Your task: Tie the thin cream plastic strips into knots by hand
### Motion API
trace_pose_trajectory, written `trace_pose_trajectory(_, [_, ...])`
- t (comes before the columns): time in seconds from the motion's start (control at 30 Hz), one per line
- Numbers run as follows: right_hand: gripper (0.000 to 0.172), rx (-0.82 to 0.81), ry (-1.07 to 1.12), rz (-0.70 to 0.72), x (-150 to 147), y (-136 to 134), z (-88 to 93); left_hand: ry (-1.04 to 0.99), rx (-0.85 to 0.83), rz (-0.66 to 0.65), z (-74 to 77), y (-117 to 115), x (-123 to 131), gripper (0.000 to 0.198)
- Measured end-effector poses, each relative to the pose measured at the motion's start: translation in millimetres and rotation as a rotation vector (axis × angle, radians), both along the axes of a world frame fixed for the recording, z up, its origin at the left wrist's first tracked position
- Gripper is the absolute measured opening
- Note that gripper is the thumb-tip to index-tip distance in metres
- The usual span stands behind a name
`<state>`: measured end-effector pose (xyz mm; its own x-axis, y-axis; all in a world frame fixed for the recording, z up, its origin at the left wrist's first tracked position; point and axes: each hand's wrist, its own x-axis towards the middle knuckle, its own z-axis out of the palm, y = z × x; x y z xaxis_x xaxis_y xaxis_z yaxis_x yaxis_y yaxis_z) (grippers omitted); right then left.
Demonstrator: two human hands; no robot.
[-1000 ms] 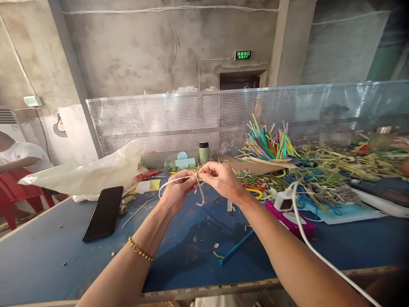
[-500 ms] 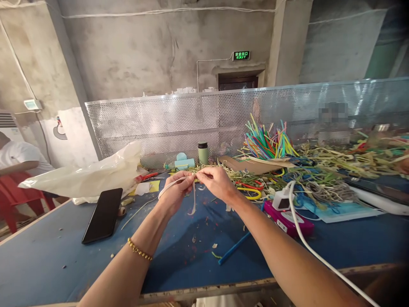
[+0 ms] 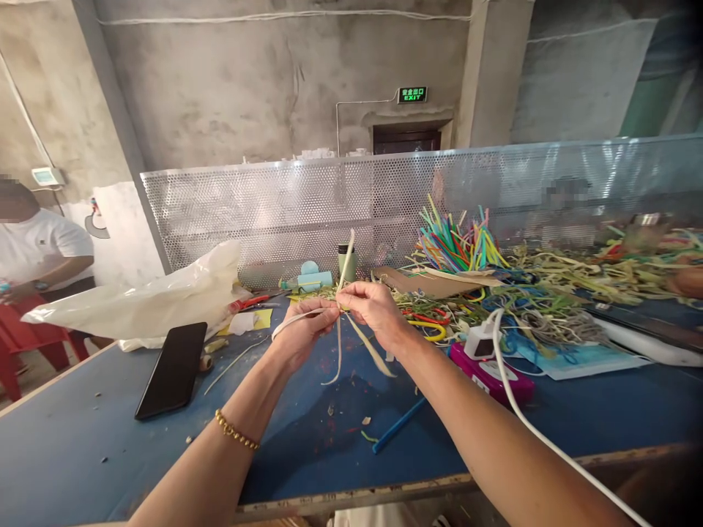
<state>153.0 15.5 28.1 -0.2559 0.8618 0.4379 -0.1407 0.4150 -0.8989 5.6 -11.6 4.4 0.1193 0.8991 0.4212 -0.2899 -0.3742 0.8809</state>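
Observation:
My left hand point(image 3: 304, 331) is closed in a pinch, with a white cord-like strip point(image 3: 291, 320) running back over it. Its fingertips meet those of my right hand point(image 3: 374, 311), which is pinched too. Between them they hold pale plant-like strips: one strip end point(image 3: 348, 258) sticks up past the fingers, a thin strip point(image 3: 339, 355) dangles below, and a wider greenish one point(image 3: 372, 350) slants down to the right. The point where the strips cross is mostly covered by my fingertips.
A black phone point(image 3: 171, 372) and a plastic bag point(image 3: 165, 293) lie left. On the right are a magenta box point(image 3: 494, 375) with a white charger point(image 3: 481, 342) and cable, heaped dry strips point(image 3: 582, 274) and coloured stems point(image 3: 455, 238). A blue stick point(image 3: 398, 426) lies in front. Another person point(image 3: 47, 245) sits left.
A strip end now stands up above my fingers, and a wider strip hangs to the lower right. My right hand has shifted slightly. The seated person at left shows more fully.

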Motion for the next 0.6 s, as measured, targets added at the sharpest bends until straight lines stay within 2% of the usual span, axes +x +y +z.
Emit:
trace_pose_trajectory(0.23, [0.025, -0.009, -0.006, -0.052, -2.3, -1.2, -1.6, -0.001, 0.001, -0.019, 0.6, -1.4, 0.5, 0.025])
trace_pose_trajectory(0.4, [0.022, 0.082, -0.079, -0.076, 0.1, 1.7, -0.6, -0.039, -0.014, -0.018, 1.3, -1.3, 1.1, 0.027])
trace_pose_trajectory(0.5, [0.022, 0.249, -0.212, -0.221, 4.5, 6.1, 1.1, -0.043, -0.016, 0.012, 1.5, -0.7, 0.7, 0.028])
trace_pose_trajectory(0.6, [0.024, 0.556, -0.327, -0.47, 7.0, 4.1, 3.6, -0.022, -0.015, 0.092, 1.9, -0.7, 0.6, 0.025])
